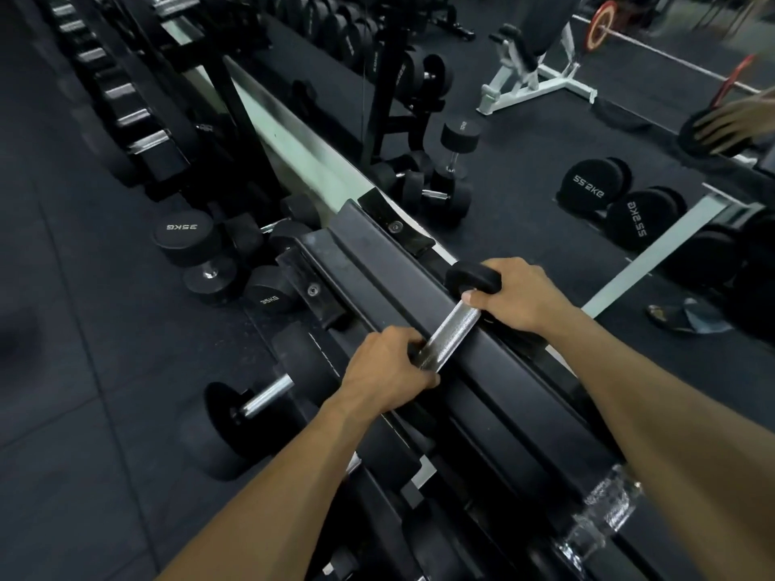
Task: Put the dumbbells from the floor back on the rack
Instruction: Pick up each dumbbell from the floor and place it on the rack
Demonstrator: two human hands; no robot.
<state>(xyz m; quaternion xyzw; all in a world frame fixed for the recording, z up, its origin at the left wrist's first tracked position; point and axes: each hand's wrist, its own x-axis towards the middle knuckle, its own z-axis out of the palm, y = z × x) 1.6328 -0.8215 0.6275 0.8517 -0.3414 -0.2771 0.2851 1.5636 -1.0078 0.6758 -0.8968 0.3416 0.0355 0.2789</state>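
Both hands grip one dumbbell (451,329) over the rack (377,262): left hand (388,366), right hand (518,295).

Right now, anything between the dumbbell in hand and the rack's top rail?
Nothing visible. Both hands, left and right, grip the dumbbell, which lies across the rack's top rail. The rail there looks bare; whether the dumbbell already rests on it is unclear.

Gym: dumbbell racks (138,119), weight bench (532,73)
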